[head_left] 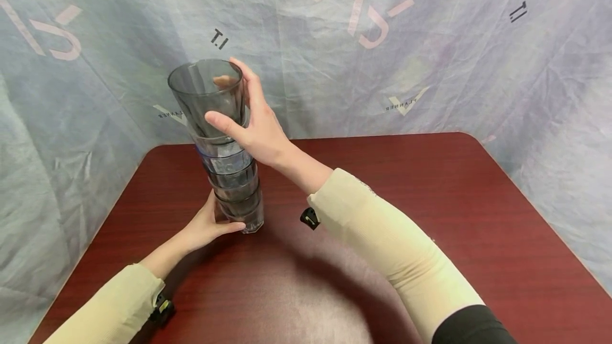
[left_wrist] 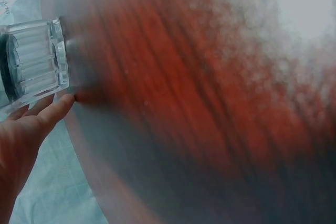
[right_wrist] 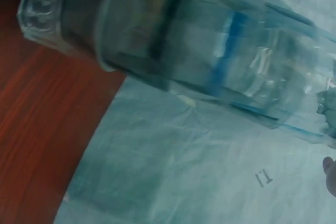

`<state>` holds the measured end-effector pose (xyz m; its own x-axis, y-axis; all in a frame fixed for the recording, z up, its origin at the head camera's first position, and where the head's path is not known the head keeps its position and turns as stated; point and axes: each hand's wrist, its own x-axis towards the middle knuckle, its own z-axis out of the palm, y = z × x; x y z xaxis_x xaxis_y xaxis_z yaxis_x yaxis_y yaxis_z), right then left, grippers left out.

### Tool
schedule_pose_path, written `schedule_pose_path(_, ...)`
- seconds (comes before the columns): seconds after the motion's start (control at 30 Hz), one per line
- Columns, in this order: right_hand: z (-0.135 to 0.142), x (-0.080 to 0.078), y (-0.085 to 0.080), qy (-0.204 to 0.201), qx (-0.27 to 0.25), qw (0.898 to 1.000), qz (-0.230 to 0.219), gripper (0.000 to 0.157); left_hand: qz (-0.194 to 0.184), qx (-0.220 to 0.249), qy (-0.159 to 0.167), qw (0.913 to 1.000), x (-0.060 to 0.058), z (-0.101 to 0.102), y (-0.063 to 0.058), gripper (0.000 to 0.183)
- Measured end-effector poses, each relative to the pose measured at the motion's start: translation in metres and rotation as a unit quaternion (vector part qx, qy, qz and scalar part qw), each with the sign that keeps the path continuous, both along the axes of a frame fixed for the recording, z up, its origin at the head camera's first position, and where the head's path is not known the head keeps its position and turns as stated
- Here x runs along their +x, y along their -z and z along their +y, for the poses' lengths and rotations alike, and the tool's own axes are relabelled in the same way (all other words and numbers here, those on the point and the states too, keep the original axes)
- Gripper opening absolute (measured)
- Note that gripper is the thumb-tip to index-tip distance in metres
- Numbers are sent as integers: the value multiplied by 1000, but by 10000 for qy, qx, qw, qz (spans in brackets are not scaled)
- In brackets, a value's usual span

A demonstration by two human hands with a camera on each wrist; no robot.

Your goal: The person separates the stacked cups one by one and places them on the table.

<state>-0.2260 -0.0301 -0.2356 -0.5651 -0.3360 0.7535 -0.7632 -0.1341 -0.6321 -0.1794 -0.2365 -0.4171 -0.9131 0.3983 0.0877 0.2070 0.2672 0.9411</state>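
Observation:
A tall stack of nested clear and smoky drinking glasses (head_left: 227,166) stands on the table, leaning a little in the head view. My right hand (head_left: 263,134) grips the large grey glass (head_left: 196,102) at the top, thumb in front and fingers behind. Low on the stack, my left hand (head_left: 203,227) holds it from the left, its thumb across the front near the base. The left wrist view shows the clear faceted bottom glass (left_wrist: 37,59) beside that hand. In the right wrist view the stack crosses the frame, and only a fingertip (right_wrist: 331,178) shows.
The dark red wooden table (head_left: 421,190) extends to the right of the stack. A pale printed cloth (head_left: 306,68) hangs behind and on both sides. Small black wrist devices, one by the right sleeve (head_left: 309,218), stick out below the cuffs.

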Motion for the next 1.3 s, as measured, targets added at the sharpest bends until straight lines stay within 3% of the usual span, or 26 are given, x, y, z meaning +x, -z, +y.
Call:
schedule_pose_path(0.13, -1, 3, -12, -215, -684, 9974, 61, 77, 29, -42, -38, 10000, 0, 0, 1, 108)
schedule_pose_path(0.3, 1, 12, -25, -605, -1539, 9861, -129, 72, 81, -101, -45, 9999, -1, -1, 0, 108)
schedule_pose_path(0.57, 25, 17, -30, -537, -1592, 9856, 175, 70, 128, -113, -135, 9998, -2, -1, 4, 107)
schedule_pose_path(0.67, 39, 12, -23, -282, -1498, 9878, 313, 72, 160, -98, -141, 9997, -3, 0, 4, 106)
schedule_pose_path(0.93, 79, -6, 13, 601, -1153, 9905, 448, 98, 249, -168, -251, 9992, 0, -3, 6, 104)
schedule_pose_path(1.3, 124, -29, 68, 1681, -687, 9833, -124, 100, 184, -181, -237, 9994, 2, -3, 3, 104)
